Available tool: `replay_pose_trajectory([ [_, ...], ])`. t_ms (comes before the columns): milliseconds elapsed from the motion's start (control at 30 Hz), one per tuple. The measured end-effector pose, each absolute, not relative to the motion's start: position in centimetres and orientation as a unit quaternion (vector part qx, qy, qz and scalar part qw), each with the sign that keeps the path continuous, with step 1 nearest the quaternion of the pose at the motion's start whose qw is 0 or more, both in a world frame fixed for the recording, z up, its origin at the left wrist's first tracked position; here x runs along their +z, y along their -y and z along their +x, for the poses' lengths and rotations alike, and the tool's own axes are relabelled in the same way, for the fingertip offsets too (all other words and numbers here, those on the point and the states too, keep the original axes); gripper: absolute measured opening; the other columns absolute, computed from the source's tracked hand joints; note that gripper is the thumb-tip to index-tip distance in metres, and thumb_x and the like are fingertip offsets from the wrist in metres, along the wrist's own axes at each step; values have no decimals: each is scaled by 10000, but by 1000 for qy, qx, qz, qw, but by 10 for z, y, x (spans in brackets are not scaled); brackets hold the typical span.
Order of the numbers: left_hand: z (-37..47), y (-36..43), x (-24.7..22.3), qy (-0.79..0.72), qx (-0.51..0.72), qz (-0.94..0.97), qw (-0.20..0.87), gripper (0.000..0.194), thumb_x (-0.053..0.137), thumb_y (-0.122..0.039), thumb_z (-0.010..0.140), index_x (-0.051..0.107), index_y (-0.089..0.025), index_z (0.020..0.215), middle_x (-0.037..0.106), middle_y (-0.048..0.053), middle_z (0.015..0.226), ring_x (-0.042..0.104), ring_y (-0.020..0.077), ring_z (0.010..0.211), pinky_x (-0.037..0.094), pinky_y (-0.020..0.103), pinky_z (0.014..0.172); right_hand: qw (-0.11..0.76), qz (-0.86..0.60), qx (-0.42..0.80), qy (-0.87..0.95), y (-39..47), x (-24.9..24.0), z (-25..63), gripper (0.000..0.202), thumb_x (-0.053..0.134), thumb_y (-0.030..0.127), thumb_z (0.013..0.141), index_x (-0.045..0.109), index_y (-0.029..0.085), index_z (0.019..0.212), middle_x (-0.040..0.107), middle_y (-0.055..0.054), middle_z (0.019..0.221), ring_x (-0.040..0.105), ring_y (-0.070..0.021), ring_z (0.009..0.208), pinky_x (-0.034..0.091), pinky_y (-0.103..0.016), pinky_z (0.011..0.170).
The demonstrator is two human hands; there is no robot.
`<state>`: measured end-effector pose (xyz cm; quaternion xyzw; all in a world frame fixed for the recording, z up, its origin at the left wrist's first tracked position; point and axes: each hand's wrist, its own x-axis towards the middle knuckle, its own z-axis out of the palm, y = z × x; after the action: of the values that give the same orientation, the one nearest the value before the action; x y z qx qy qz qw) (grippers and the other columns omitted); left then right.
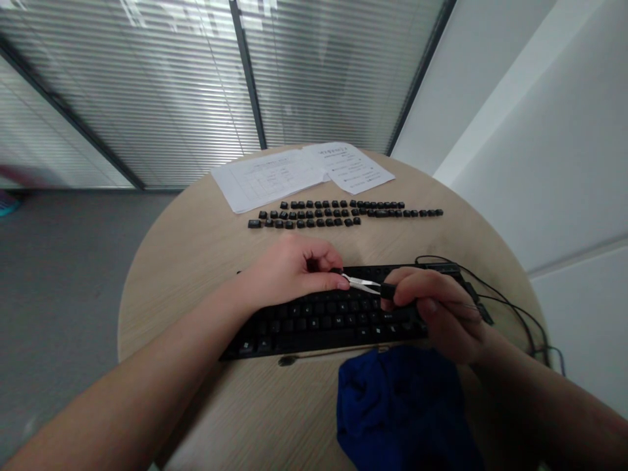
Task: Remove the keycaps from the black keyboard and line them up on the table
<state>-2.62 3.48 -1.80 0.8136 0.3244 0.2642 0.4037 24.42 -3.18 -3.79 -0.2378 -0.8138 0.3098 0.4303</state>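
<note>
A black keyboard (314, 340) lies across the table under both hands. My left hand (299, 268) is closed above its upper rows, with thumb and fingers pinching a small black keycap (336, 270). My right hand (436, 307) is wrapped round a keycap puller (366, 284) with silver prongs and a dark collar. The prong tips point left and meet the keycap at my left fingertips. Thin metal wires show behind the right fingers. Part of the keyboard is hidden by the hands.
Loose keycaps (309, 214) stand in three rows beyond the keyboard. Printed papers (275, 176) lie at the far edge. A blue cloth (392, 405) is at the front, beside a thin stick with a dark end (287, 360). Black cables (510, 307) curl on the right.
</note>
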Motion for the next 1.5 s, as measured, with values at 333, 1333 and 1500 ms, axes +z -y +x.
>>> replay_pose_trajectory([
  [333, -31, -46, -24, -348, 353, 702, 511, 319, 756, -295, 856, 722, -152, 1139, 754, 7, 791, 691, 125, 661, 576, 264, 678, 466, -365, 71, 803, 28, -30, 255, 290, 475, 196, 1016, 734, 275, 1121, 686, -105, 1238, 636, -336, 1243, 503, -542, 1090],
  [1333, -44, -64, -32, -438, 119, 864, 217, 316, 640, -414, 945, 783, -214, 1143, 798, 70, 951, 710, 222, 817, 503, 352, 750, 77, -549, 46, 831, -80, -29, 259, 180, 695, 262, 970, 788, 209, 1115, 804, -81, 1090, 732, -263, 1024, 543, -373, 910],
  [1500, -48, -70, -44, -395, 66, 896, 193, 297, 607, -402, 961, 805, -235, 1106, 812, 65, 950, 706, 212, 805, 483, 326, 725, 45, -587, 54, 807, -136, -48, 260, 219, 713, 230, 937, 812, 192, 1128, 833, -86, 1063, 762, -267, 973, 565, -357, 860],
])
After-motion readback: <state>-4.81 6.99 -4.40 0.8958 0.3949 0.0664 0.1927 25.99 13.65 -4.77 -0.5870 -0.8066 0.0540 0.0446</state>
